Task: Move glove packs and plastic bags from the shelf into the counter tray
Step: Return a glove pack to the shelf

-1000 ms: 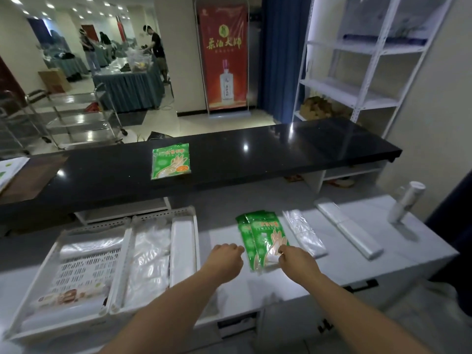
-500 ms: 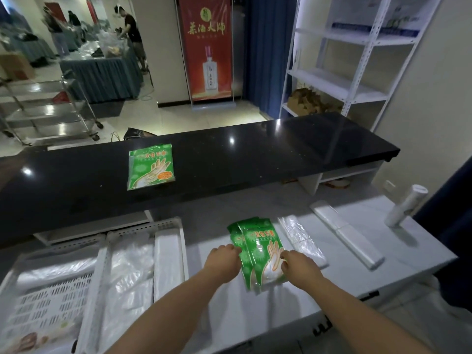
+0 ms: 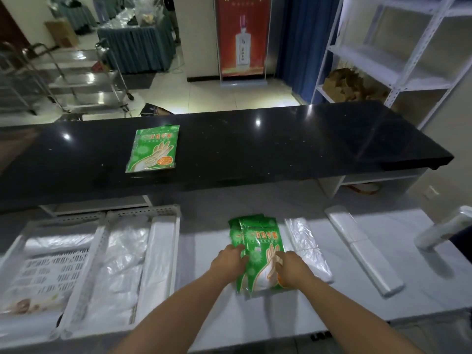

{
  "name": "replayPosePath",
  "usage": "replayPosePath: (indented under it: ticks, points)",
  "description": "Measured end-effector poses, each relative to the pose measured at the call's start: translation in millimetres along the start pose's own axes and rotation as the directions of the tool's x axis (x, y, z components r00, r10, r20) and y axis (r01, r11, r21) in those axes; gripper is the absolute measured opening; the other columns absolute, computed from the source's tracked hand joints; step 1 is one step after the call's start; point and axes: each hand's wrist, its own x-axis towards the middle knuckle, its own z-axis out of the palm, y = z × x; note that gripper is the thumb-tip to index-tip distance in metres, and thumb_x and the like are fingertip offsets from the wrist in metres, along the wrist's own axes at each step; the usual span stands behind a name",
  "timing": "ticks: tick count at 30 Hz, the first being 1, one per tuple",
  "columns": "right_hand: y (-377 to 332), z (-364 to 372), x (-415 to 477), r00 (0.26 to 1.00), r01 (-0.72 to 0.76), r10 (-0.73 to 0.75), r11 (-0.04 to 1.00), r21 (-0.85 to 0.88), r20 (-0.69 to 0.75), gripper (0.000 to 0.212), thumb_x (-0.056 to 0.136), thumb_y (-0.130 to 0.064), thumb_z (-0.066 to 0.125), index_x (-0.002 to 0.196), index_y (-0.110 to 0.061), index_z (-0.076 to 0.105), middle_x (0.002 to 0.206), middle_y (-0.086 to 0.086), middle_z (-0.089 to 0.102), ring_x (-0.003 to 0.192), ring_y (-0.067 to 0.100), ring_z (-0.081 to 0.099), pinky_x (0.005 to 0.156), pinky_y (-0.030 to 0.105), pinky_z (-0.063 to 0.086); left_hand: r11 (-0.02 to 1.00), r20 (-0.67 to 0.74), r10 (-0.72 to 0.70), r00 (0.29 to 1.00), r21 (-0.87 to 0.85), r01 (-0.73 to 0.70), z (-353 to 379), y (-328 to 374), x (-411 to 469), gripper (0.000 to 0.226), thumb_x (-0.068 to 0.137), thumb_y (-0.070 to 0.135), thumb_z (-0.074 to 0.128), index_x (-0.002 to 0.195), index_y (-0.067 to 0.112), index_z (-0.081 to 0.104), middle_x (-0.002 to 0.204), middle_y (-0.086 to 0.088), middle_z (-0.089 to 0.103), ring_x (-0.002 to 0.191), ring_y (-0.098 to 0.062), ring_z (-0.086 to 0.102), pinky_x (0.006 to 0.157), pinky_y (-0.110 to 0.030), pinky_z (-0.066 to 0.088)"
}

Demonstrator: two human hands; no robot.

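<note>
While the white tray (image 3: 143,264) sits well off to the left on the pale surface (image 3: 332,310), the stack of green glove packs (image 3: 259,251) is best squared up between both palms before it is lifted, so that the slippery packs travel as one bundle rather than fanning out. I would judge that a firm pinch along both long edges, then a low carry leftward over the tray's near wall, suits this step. One more glove pack (image 3: 154,149) lies alone on the black shelf (image 3: 281,144) above, and clear plastic bags (image 3: 306,249) lie just right of the stack. The left hand (image 3: 228,263) is curled against the stack's left edge, fingers touching it. The right hand (image 3: 292,268) rests on the top pack's lower right, fingers bent over it; whether either has closed fully underneath I cannot tell.
</note>
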Motion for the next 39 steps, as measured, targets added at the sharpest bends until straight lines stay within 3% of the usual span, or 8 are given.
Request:
replayPosePath:
  ticks: [13, 20, 22, 26, 28, 31, 33, 39]
  points:
    - [-9, 10, 35, 0.999, 0.037, -0.044, 0.971, 0.236, 0.024, 0.036, 0.097, -0.033, 0.048, 0.127, -0.025, 0.065, 0.135, 0.011, 0.05, 0.112, 0.029, 0.06, 0.096, 0.032, 0.048, 0.847, -0.057, -0.398, 0.916, -0.408, 0.342, 23, 16, 1, 0.062, 0.086, 0.027, 0.07, 0.139, 0.009, 0.044, 0.12, -0.013, 0.066, 0.111, -0.028, 0.062, 0.086, -0.024, 0.045]
    - [-27, 0, 38, 0.993, -0.111, 0.115, 0.847, 0.52, 0.026, 0.041, 0.1, -0.022, 0.048, 0.14, -0.015, 0.053, 0.136, 0.01, 0.059, 0.119, 0.028, 0.057, 0.095, 0.031, 0.045, 0.524, 0.084, -0.549, 0.832, -0.74, 0.421, 14, 2, 8, 0.051, 0.093, 0.023, 0.06, 0.14, 0.01, 0.048, 0.117, -0.012, 0.067, 0.089, -0.022, 0.066, 0.072, -0.03, 0.056]
    - [-30, -2, 39, 0.978, -0.199, 0.194, 0.793, 0.576, 0.071, 0.041, 0.1, -0.022, 0.047, 0.14, -0.013, 0.051, 0.135, 0.011, 0.059, 0.119, 0.029, 0.057, 0.094, 0.032, 0.045, 0.451, 0.131, -0.548, 0.826, -0.785, 0.424, 10, -3, 10, 0.04, 0.096, 0.019, 0.054, 0.134, 0.005, 0.052, 0.11, -0.012, 0.066, 0.085, -0.023, 0.064, 0.072, -0.03, 0.056]
    - [-21, 6, 54, 0.946, -0.314, 0.275, 0.643, 0.698, 0.172, 0.049, 0.092, -0.025, 0.055, 0.14, -0.016, 0.05, 0.132, 0.011, 0.059, 0.114, 0.031, 0.059, 0.098, 0.044, 0.051, 0.364, 0.215, -0.513, 0.831, -0.823, 0.437, 5, -8, 10, 0.017, 0.099, 0.007, 0.047, 0.104, 0.002, 0.062, 0.073, -0.007, 0.061, 0.047, -0.013, 0.052, 0.034, -0.016, 0.037]
    - [-9, 18, 70, 0.929, -0.356, 0.313, 0.603, 0.714, 0.198, 0.051, 0.086, -0.027, 0.058, 0.136, -0.023, 0.053, 0.127, 0.009, 0.062, 0.107, 0.03, 0.063, 0.093, 0.045, 0.054, 0.332, 0.228, -0.49, 0.841, -0.844, 0.422, 8, -13, 15, 0.014, 0.096, 0.007, 0.052, 0.105, 0.004, 0.063, 0.08, -0.01, 0.068, 0.054, -0.018, 0.063, 0.043, -0.023, 0.053]
    - [-26, 0, 49, 0.904, -0.406, 0.367, 0.57, 0.715, 0.221, 0.005, 0.092, -0.016, 0.056, 0.095, -0.019, 0.059, 0.087, 0.004, 0.061, 0.072, 0.019, 0.056, 0.06, 0.03, 0.048, 0.294, 0.256, -0.475, 0.842, -0.856, 0.426, 18, -26, 25, 0.029, 0.086, 0.004, 0.06, 0.115, 0.007, 0.065, 0.094, -0.015, 0.074, 0.081, -0.03, 0.074, 0.072, -0.047, 0.063]
    - [-30, -5, 39, 0.885, -0.441, 0.402, 0.561, 0.7, 0.235, 0.017, 0.092, -0.007, 0.056, 0.076, -0.008, 0.061, 0.068, 0.006, 0.056, 0.057, 0.017, 0.047, 0.05, 0.026, 0.036, 0.29, 0.289, -0.459, 0.84, -0.845, 0.449, 16, -26, 22, 0.033, 0.084, -0.002, 0.058, 0.115, 0.008, 0.064, 0.095, -0.016, 0.073, 0.081, -0.031, 0.073, 0.06, -0.039, 0.061]
    - [-29, -5, 13, 0.879, -0.432, 0.4, 0.44, 0.787, 0.259, 0.01, 0.088, 0.003, 0.064, 0.097, -0.001, 0.066, 0.09, 0.018, 0.07, 0.077, 0.03, 0.068, 0.064, 0.034, 0.054, 0.313, 0.379, -0.343, 0.859, -0.817, 0.485, 6, -16, 2, 0.025, 0.09, -0.012, 0.05, 0.104, 0.008, 0.056, 0.084, -0.014, 0.063, 0.062, -0.019, 0.062, 0.036, -0.018, 0.044]
